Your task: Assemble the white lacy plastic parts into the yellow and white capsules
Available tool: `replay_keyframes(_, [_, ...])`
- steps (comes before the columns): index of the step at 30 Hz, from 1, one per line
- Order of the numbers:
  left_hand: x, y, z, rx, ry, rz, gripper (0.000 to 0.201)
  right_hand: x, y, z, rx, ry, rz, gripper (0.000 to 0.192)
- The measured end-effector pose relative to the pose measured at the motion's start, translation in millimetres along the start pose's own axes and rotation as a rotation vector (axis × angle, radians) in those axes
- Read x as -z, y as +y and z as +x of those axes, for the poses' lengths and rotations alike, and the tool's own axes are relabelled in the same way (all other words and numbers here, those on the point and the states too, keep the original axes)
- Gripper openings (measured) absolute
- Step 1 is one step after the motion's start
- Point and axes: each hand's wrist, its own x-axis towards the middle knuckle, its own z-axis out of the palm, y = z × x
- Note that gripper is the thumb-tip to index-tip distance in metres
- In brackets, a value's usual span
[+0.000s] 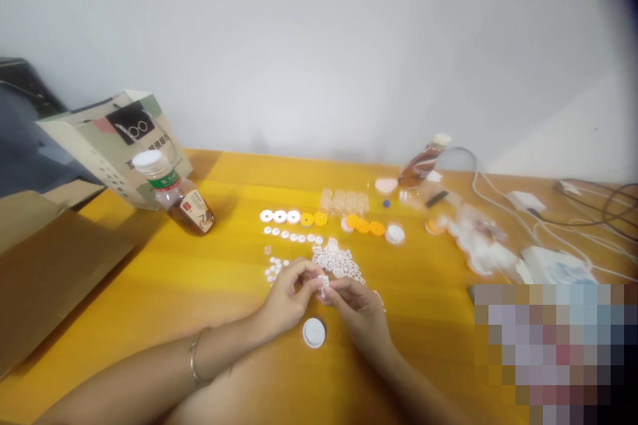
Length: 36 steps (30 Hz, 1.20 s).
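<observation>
Both hands meet over the middle of the table, pinching a small white plastic piece (323,284) between their fingertips. My left hand (292,292) is closed on its left side, and my right hand (361,312) on its right. Just behind them lies a heap of similar small white pieces (339,259). A round white lid (314,333) rests on the table below the hands. Left of the heap are several small white discs (274,269). Farther back runs a row of white rings (280,216) and orange rings (314,219).
Clear small cups (343,201) stand behind the rings. A tea bottle (174,192) and a paper bag (114,146) are at left, beside a cardboard box (60,279). On the right are another bottle (423,163), plastic bags (481,242) and cables (513,212).
</observation>
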Motion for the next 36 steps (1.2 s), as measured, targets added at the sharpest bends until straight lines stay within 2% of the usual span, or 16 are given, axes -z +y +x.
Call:
replay_keyframes(4, [2.9, 5, 2, -0.021, -0.023, 0.003, 0.014, 2, -3, 1, 0.012, -0.019, 0.027, 0.016])
replay_keyframes(10, [8.4, 13, 7, -0.04, -0.119, -0.119, 0.015, 5, 2, 7, -0.116, -0.131, 0.301, 0.017])
replay_keyframes(12, [9.8, 13, 8, -0.068, -0.135, -0.104, 0.015, 7, 5, 9, -0.12, -0.113, 0.36, 0.018])
replay_keyframes(17, [16.3, 7, 11, -0.17, -0.059, 0.178, 0.018, 9, 5, 11, -0.076, 0.074, 0.405, 0.027])
replay_keyframes(19, [17.9, 3, 12, -0.212, -0.116, 0.315, 0.018, 9, 4, 11, -0.083, 0.129, 0.397, 0.031])
replay_keyframes(23, [15.9, -6, 10, -0.334, -0.241, 0.622, 0.02, 7, 4, 9, -0.116, 0.176, 0.395, 0.027])
replay_keyframes(28, [10.4, -16, 8, -0.487, -0.222, 0.919, 0.019, 4, 5, 9, -0.153, 0.195, 0.398, 0.026])
replay_keyframes(33, [9.6, -16, 7, -0.551, -0.162, 1.012, 0.022, 3, 4, 9, -0.168, 0.199, 0.368, 0.028])
replay_keyframes(36, [12.5, -12, 8, -0.477, -0.14, 0.881, 0.015, 4, 4, 9, -0.173, 0.195, 0.346, 0.027])
